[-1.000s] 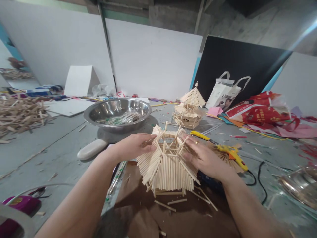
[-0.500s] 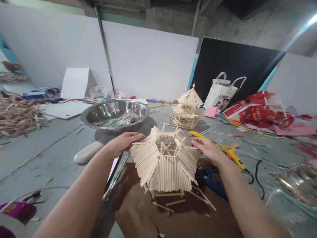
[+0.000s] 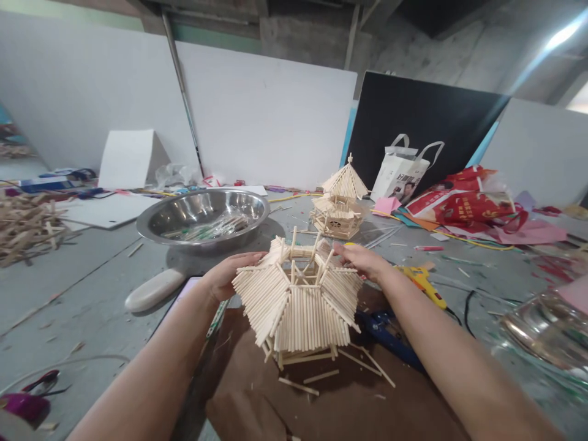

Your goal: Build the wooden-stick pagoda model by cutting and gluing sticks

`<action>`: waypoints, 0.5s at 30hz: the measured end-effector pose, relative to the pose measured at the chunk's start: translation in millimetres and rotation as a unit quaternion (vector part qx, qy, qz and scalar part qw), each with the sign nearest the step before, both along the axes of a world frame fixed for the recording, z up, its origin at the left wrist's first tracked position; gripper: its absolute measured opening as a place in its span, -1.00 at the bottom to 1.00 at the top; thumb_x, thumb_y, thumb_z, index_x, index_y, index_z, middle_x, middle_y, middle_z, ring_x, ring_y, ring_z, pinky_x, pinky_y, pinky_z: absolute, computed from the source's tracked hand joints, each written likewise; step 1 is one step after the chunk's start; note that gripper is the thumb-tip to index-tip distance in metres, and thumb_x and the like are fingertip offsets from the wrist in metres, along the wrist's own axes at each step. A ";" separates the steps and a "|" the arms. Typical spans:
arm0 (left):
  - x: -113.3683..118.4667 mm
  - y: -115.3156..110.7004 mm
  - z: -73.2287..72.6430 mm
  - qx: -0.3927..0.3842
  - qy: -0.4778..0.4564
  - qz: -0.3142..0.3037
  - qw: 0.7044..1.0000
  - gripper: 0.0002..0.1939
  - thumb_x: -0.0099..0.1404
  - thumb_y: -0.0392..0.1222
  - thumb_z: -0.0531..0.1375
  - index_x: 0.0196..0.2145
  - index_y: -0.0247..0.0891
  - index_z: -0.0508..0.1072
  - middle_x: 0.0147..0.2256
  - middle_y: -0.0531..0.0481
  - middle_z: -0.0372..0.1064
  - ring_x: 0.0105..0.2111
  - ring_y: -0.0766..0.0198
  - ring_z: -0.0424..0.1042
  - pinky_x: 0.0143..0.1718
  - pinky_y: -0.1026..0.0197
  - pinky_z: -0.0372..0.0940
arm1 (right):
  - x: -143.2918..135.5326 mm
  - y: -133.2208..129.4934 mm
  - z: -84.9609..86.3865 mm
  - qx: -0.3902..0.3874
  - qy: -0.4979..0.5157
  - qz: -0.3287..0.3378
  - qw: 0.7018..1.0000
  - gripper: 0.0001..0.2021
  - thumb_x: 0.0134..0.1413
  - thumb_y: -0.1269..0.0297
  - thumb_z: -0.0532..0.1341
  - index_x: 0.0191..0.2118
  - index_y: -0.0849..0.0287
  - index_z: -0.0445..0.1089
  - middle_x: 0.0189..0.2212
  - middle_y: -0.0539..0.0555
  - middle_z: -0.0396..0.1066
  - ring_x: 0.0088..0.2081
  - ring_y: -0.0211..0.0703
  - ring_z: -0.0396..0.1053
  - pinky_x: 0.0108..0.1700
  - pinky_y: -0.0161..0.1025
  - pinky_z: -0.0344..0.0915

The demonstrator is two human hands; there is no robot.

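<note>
A model pavilion (image 3: 301,318) made of thin wooden sticks sits in front of me on a brown sheet (image 3: 367,404). Its sloping roof panels surround an opening in the top, where several sticks poke upward. My left hand (image 3: 232,271) grips the roof's left side, its fingertips partly hidden behind the panels. On the far right side, my right hand (image 3: 362,260) has its fingers against the roof edge. Loose sticks (image 3: 320,376) lie by the model's base. A blue tool (image 3: 390,337) rests under my right forearm.
Behind stands a taller stick pavilion (image 3: 342,196). A steel basin (image 3: 202,214) holds bagged sticks at the left, near a pale oblong object (image 3: 154,291). A yellow glue gun (image 3: 422,285) lies to the right. Farther out are a stick pile (image 3: 27,226), red bags (image 3: 463,199) and a glass vessel (image 3: 546,331).
My right hand has moved inward onto the roof's edge. My left hand has closed in farther around the left side. The view has shifted slightly to the right.
</note>
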State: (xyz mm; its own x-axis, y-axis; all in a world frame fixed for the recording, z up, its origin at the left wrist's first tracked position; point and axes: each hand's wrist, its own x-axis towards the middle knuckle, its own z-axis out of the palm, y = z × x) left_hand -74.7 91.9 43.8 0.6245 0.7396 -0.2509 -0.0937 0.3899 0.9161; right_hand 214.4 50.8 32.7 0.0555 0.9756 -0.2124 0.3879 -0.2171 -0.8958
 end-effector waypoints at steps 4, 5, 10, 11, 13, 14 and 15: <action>4.0 -2.0 -0.8 -0.009 0.015 0.030 0.999 -0.74 0.06 -0.25 0.14 -0.23 -0.28 0.39 -0.28 -0.07 0.42 -0.30 0.22 0.39 -0.27 0.22 0.26 | -0.8 17.3 -2.7 0.005 -0.034 0.012 0.999 -0.48 -0.39 -0.23 0.13 -0.54 0.22 0.35 -0.65 -0.02 0.26 -0.64 -0.35 0.12 -0.60 -0.38 0.00; 4.9 -2.2 -1.4 -0.007 0.021 0.041 0.999 -0.74 0.06 -0.27 0.15 -0.23 -0.27 0.39 -0.28 -0.06 0.41 -0.29 0.22 0.39 -0.28 0.23 0.26 | -2.0 19.6 -3.7 0.008 -0.036 0.016 0.999 -0.49 -0.40 -0.22 0.14 -0.55 0.23 0.35 -0.65 -0.02 0.27 -0.63 -0.35 0.13 -0.60 -0.37 0.02; 6.9 -2.1 -5.1 0.007 0.029 0.054 0.998 -0.72 0.06 -0.30 0.13 -0.21 -0.25 0.38 -0.18 -0.06 0.37 -0.18 0.14 0.34 -0.22 0.18 0.27 | -10.2 19.7 -6.3 0.020 0.000 0.037 0.999 -0.50 -0.33 -0.20 0.11 -0.51 0.22 0.38 -0.63 -0.01 0.31 -0.60 -0.33 0.18 -0.56 -0.37 0.07; 7.0 -2.1 -5.5 0.006 0.026 0.048 0.999 -0.72 0.07 -0.29 0.12 -0.20 -0.25 0.37 -0.17 -0.06 0.36 -0.16 0.13 0.33 -0.20 0.17 0.26 | -10.9 19.1 -7.2 0.021 0.011 0.039 0.999 -0.50 -0.30 -0.19 0.10 -0.49 0.22 0.38 -0.62 -0.01 0.32 -0.60 -0.33 0.19 -0.55 -0.36 0.08; 7.2 -1.9 -6.3 0.006 0.021 0.043 0.999 -0.70 0.07 -0.30 0.12 -0.18 -0.25 0.36 -0.15 -0.07 0.35 -0.14 0.12 0.31 -0.19 0.16 0.26 | -10.5 19.0 -9.8 0.019 0.032 0.041 0.998 -0.51 -0.27 -0.17 0.10 -0.47 0.23 0.38 -0.63 -0.02 0.32 -0.61 -0.34 0.18 -0.56 -0.36 0.08; 7.3 -1.7 -6.8 0.007 0.019 0.045 0.999 -0.69 0.07 -0.30 0.12 -0.17 -0.26 0.36 -0.15 -0.07 0.35 -0.14 0.12 0.31 -0.19 0.17 0.27 | -9.4 19.5 -11.5 0.018 0.039 0.039 0.998 -0.52 -0.27 -0.15 0.11 -0.47 0.24 0.37 -0.65 -0.03 0.31 -0.62 -0.34 0.17 -0.57 -0.36 0.07; 7.3 -1.4 -7.4 0.007 0.019 0.049 0.999 -0.68 0.06 -0.31 0.12 -0.16 -0.27 0.35 -0.15 -0.09 0.34 -0.15 0.12 0.32 -0.20 0.17 0.27 | -8.1 20.2 -13.2 0.017 0.046 0.036 0.998 -0.54 -0.27 -0.13 0.13 -0.48 0.25 0.37 -0.67 -0.04 0.29 -0.64 -0.35 0.15 -0.58 -0.37 0.05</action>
